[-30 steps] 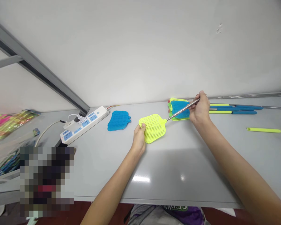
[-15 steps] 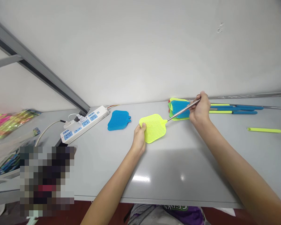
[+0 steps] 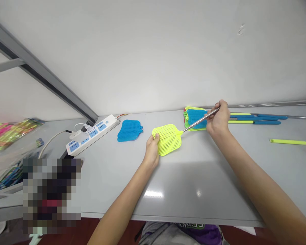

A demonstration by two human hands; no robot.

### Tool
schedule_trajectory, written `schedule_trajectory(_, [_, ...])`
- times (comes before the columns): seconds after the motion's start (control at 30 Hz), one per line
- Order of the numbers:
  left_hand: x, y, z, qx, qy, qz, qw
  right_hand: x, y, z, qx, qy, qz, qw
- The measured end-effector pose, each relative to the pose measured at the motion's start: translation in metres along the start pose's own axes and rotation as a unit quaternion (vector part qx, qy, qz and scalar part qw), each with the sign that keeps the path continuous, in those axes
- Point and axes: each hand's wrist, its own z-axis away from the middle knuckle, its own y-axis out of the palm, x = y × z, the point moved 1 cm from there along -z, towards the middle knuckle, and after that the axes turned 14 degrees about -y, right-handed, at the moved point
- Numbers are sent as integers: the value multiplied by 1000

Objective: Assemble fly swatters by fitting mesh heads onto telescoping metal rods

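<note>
While our left grip [image 3: 151, 151] pinches the left edge of a neon-yellow, perforated, paddle-shaped plastic head [image 3: 167, 139] over the grey tabletop [image 3: 178, 194], we see its narrow neck [image 3: 180, 133] point right and away from us. From that neck, a slim, silver metal rod [image 3: 199, 120] runs along the same slanting axis to our farther right grip [image 3: 219, 119], clamped round its upper end. Beyond the rod lies a pile of blue, yellow and green perforated heads [image 3: 193, 116].

The swatter head [image 3: 169, 139] is neon yellow, gridded with holes, and the rod [image 3: 200, 120] silver.
</note>
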Motion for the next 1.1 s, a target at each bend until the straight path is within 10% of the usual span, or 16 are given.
schedule_trajectory(1.1, [-1, 1, 1, 16, -5, -1, 1000, 3, 3, 2, 12, 5, 9, 1000])
